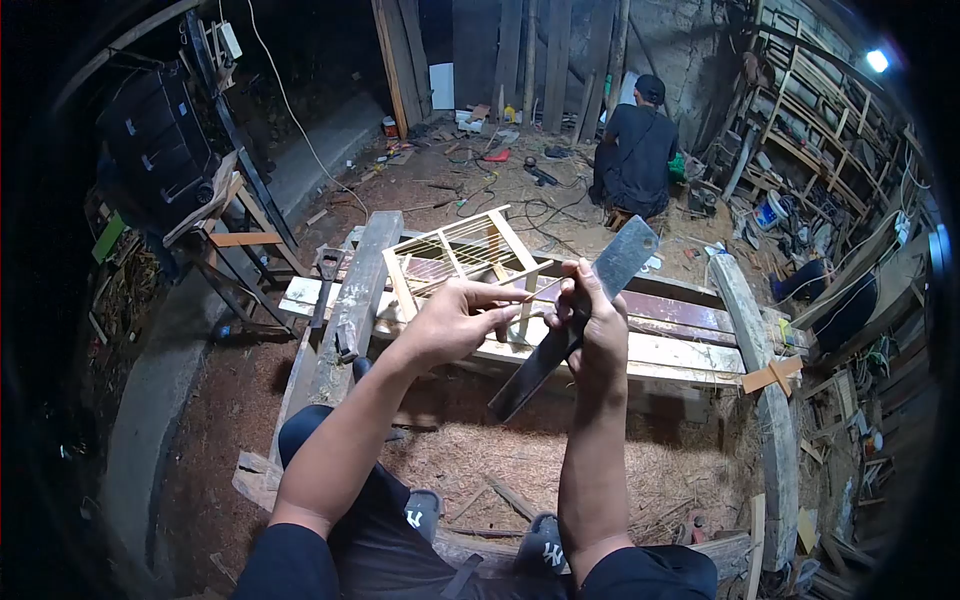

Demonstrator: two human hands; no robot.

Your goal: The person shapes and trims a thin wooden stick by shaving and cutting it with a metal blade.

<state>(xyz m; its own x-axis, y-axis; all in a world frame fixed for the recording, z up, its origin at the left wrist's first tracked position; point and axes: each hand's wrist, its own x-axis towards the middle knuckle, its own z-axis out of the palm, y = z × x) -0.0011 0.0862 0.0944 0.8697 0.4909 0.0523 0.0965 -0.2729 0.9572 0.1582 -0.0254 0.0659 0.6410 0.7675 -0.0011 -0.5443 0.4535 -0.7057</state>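
Wooden frame (513,240) looks mostly built imo, rods (475,240) partly in
Frame's on the bench (680,355), nr its left end. L hand (455,322) pinches a thin stick (542,287), prob not fitted yet; R hand (600,325) wrapped round a wide blade (625,262). Can't tell what else is left.

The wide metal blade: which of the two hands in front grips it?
The right hand, closed around the wide metal blade; the left hand grips no blade.

The blade (627,258) is partly hidden — right-hand fingers (597,290) cover its middle.
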